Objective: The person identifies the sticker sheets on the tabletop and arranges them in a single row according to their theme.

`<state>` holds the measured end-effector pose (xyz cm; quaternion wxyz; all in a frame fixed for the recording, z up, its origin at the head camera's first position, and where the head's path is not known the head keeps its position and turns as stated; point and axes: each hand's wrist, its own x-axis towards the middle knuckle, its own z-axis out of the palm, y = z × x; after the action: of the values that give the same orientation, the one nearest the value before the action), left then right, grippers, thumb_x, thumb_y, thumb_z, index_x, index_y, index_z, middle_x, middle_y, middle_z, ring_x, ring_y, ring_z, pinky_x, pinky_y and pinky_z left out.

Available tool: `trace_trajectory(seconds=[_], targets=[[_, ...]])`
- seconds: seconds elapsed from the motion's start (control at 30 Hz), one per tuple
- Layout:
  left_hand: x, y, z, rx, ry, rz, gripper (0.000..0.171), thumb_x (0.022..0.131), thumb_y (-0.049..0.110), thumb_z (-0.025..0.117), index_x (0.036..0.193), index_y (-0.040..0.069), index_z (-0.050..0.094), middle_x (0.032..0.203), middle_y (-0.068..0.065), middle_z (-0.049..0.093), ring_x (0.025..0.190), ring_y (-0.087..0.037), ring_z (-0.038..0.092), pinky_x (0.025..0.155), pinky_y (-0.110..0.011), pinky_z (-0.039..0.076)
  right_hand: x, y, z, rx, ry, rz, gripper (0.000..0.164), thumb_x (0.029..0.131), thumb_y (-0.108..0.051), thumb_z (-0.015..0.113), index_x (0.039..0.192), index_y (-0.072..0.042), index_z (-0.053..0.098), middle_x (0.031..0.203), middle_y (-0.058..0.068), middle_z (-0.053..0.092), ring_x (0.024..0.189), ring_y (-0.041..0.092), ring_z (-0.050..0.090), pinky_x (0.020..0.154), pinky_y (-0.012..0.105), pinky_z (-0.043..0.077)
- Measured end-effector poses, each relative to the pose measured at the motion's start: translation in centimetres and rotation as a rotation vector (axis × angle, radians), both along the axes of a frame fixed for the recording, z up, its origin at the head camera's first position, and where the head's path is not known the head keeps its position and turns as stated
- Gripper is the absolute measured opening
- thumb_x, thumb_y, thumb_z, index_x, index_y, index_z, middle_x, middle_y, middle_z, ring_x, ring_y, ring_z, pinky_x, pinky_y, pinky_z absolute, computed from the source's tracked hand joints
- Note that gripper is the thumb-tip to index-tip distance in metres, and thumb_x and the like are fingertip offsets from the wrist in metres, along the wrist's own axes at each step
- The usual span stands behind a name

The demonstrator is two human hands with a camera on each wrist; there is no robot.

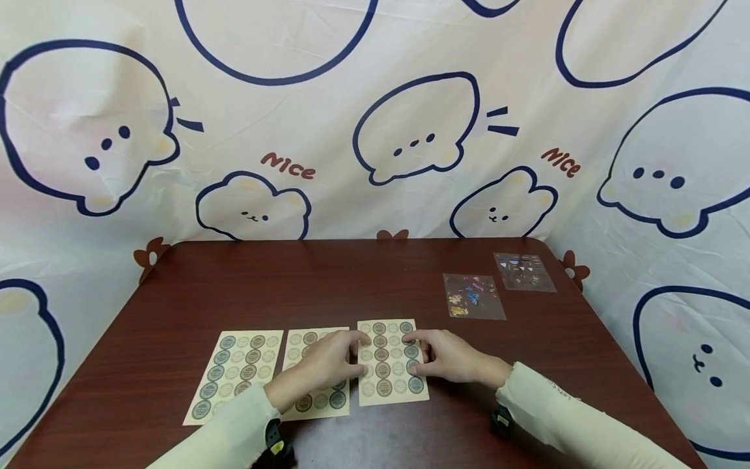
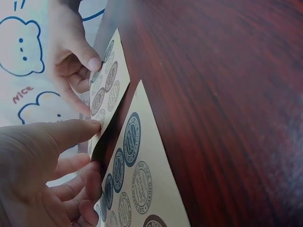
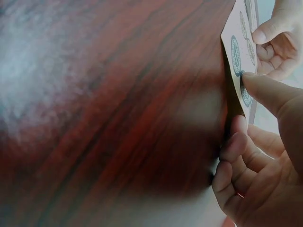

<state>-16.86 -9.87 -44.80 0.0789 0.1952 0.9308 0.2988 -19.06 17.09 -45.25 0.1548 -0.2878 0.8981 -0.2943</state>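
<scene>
A cream sheet of round stickers [image 1: 390, 365] is held between both hands, its near edge lifted a little off the table in the wrist views. My left hand [image 1: 329, 357] pinches its left edge, thumb on top and fingers beneath. On the opposite edge my right hand [image 1: 450, 355] pinches it the same way. Brown, blue-grey and pale circles run in columns down the sheet. Under my left hand and forearm lies a middle sticker sheet [image 1: 321, 412], partly covered. Further left is another sticker sheet [image 1: 236, 365], flat on the table.
Two clear plastic packets lie toward the back right of the dark wooden table [image 1: 293, 280]: one with colourful pieces [image 1: 474, 297], the other with pale and dark pieces [image 1: 525, 272]. A printed cloth [image 1: 328, 124] hangs behind and beside the table.
</scene>
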Motion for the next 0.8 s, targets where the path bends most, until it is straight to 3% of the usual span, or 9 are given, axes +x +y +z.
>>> trace_trajectory(seconds=[0.8], targets=[[0.78,0.11,0.23,-0.026,0.008,-0.048,0.05,0.076,0.019,0.087,0.122,0.009,0.069,0.086,0.003,0.06,0.075,-0.01,0.048,0.064,-0.027,0.04,0.77,0.14,-0.53,0.039,0.016,-0.008,0.051,0.087,-0.029,0.08,0.132,-0.011,0.063,0.073,-0.013,0.057,0.06,-0.001,0.049,0.059,0.018,0.041]])
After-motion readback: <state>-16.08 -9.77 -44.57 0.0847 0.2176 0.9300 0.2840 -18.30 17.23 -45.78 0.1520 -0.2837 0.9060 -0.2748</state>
